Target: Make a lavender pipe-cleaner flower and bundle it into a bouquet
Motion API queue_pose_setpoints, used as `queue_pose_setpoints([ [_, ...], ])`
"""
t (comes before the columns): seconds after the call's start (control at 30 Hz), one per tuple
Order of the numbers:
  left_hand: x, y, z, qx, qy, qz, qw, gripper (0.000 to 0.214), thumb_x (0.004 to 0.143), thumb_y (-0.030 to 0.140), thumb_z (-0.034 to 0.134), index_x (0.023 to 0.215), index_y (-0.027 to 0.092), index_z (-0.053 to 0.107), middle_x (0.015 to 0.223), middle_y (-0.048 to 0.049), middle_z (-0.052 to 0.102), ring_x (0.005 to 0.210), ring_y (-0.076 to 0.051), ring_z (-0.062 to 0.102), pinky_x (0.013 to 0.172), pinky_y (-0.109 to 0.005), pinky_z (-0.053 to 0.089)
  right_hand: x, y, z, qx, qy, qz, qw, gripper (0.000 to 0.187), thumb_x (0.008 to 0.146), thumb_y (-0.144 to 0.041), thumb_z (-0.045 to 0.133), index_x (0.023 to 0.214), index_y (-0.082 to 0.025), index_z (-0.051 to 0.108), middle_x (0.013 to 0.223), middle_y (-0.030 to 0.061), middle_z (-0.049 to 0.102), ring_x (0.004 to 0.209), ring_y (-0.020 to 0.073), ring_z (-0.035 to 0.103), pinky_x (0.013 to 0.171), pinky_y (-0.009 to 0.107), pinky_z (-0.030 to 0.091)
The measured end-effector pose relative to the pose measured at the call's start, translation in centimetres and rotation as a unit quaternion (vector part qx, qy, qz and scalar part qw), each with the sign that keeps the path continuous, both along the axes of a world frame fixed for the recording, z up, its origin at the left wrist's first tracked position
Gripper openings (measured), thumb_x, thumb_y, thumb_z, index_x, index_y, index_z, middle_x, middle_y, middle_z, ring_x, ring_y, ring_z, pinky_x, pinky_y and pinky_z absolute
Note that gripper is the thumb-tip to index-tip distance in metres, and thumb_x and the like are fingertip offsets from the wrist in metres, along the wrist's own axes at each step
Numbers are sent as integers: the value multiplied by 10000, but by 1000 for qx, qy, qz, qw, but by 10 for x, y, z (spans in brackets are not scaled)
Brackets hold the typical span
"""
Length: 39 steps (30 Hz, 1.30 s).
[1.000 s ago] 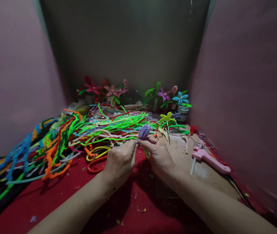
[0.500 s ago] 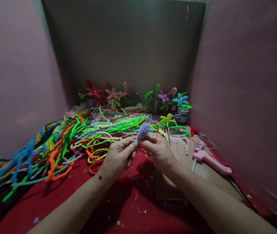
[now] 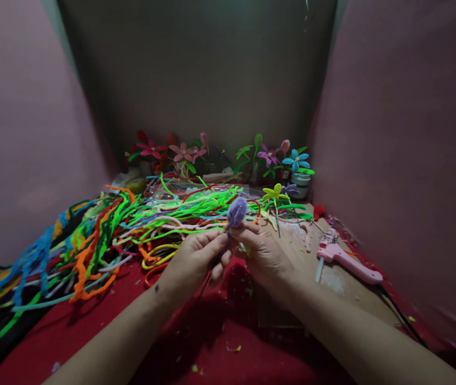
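Observation:
A fuzzy purple pipe-cleaner flower bud [image 3: 237, 212] stands upright between my two hands, above the red cloth. My right hand [image 3: 262, 248] pinches it at its base. Just below, my left hand [image 3: 203, 254] is closed on the bud's stem, and a thin dark length of it comes out under the fingers. Much of the stem is hidden by the fingers. Behind the bud lies a heap of green pipe cleaners [image 3: 199, 207]. A yellow pipe-cleaner flower [image 3: 276, 193] is beyond my right hand.
A pink glue gun [image 3: 348, 260] with its cord lies on a cardboard sheet [image 3: 292, 251] at the right. Multicoloured pipe cleaners [image 3: 91, 251] spread over the left side. Finished flowers, such as a blue one [image 3: 295, 160], line the back wall. Scraps dot the red cloth [image 3: 211, 342].
The bud has turned more upright and faces me more. My left hand's fingers have shifted at the stem, and a dark stem end now shows below them.

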<state>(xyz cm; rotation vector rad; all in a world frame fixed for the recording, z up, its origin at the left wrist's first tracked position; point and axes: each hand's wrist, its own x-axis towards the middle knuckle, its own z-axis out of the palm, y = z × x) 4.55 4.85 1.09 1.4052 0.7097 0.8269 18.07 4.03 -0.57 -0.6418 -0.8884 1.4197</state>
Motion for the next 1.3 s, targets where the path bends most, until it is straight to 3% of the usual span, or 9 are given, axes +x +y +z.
queue_pose_setpoints([
  [0.1, 3, -3, -5, 265, 128, 158, 942, 130, 811, 274, 536, 751, 166, 574, 596, 16, 526, 488, -89, 473, 494, -206, 378, -1, -1, -1, 9, -52, -46, 998, 111, 684, -270, 698, 775, -209, 715, 747, -16, 621, 648, 98, 484, 577, 227, 347],
  [0.2, 2, -3, -10, 373, 184, 199, 887, 129, 824, 226, 486, 778, 176, 596, 661, -6, 572, 600, -119, 517, 619, -235, 393, -1, -2, 0, 62, -99, -72, 991, 132, 703, -295, 686, 798, -212, 729, 862, 12, 653, 855, 159, 535, 776, 300, 406],
  [0.4, 0, -1, -2, 248, 146, 173, 942, 217, 829, 267, 496, 637, 170, 520, 580, 33, 451, 512, -76, 370, 481, -191, 313, 5, -2, 8, 135, -234, -89, 959, 201, 669, -305, 718, 849, -217, 729, 930, 32, 647, 941, 199, 533, 899, 370, 381],
  [0.67, 2, -5, 7, -4, 5, 94, 996, 268, 817, 327, 558, 626, 161, 472, 467, 78, 364, 338, -22, 264, 340, -152, 186, 11, 2, 12, 179, -320, -187, 911, 98, 727, -262, 651, 779, -222, 724, 753, 4, 577, 781, 153, 494, 753, 309, 378],
  [0.73, 1, -3, 6, -55, -38, 65, 996, 213, 815, 308, 570, 677, 164, 498, 467, 79, 393, 317, -17, 262, 324, -138, 177, 12, 3, 12, 139, -274, -134, 942, 86, 718, -260, 651, 752, -214, 715, 703, -10, 568, 699, 126, 477, 655, 269, 367],
  [0.83, 0, -2, 3, -116, -108, -1, 987, 154, 831, 281, 553, 738, 158, 548, 451, 87, 386, 295, -4, 198, 304, -116, 193, 13, 5, 10, 40, -157, 23, 987, 93, 716, -280, 648, 746, -200, 684, 636, -32, 556, 534, 75, 401, 479, 217, 253],
  [1.03, 2, -4, -4, -237, -217, -109, 941, 81, 798, 193, 579, 731, 148, 568, 450, 113, 321, 300, 8, 35, 254, -97, 214, 8, 5, 1, -11, 13, 155, 988, 148, 635, -301, 701, 667, -169, 643, 568, -29, 558, 513, 74, 441, 465, 204, 240],
  [1.17, 3, -3, -2, -203, -166, -113, 958, 133, 814, 265, 567, 750, 148, 566, 462, 103, 343, 292, 3, 101, 262, -108, 220, 5, 6, 0, -8, 24, 105, 994, 161, 617, -265, 705, 746, -176, 670, 562, -32, 552, 500, 72, 419, 464, 199, 242],
  [1.3, 6, -3, -2, 14, -22, 34, 999, 204, 820, 366, 552, 825, 162, 567, 590, 41, 507, 378, -52, 402, 361, -175, 351, 4, 9, -5, -7, -2, 23, 1000, 169, 652, -267, 683, 806, -198, 684, 647, -29, 579, 541, 79, 436, 466, 209, 238],
])
